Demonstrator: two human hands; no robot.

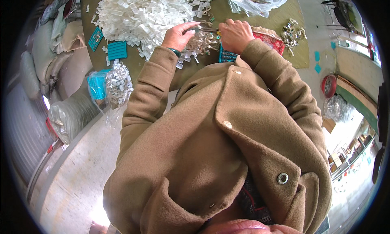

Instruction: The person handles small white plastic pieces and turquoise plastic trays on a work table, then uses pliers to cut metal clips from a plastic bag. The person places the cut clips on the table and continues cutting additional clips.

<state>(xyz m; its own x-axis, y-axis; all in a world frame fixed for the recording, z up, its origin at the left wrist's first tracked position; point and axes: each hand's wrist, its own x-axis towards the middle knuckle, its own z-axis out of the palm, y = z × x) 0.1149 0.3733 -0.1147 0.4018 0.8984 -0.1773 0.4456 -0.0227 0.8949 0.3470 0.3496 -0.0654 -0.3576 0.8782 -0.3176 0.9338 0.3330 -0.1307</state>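
White plastic clips [150,12] heap at upper centre, just beside the left hand [177,35] and right hand [235,34] — both pinched on a thin wire piece [205,30] — which could slip into the pile.

You wear a tan wool coat [211,144] with broad lapels, pale buttons and a metal snap [282,178] at five o'clock; a dark green bracelet [175,52] circles your left wrist.

Thin brown wire bundle [202,41], btwn hands.
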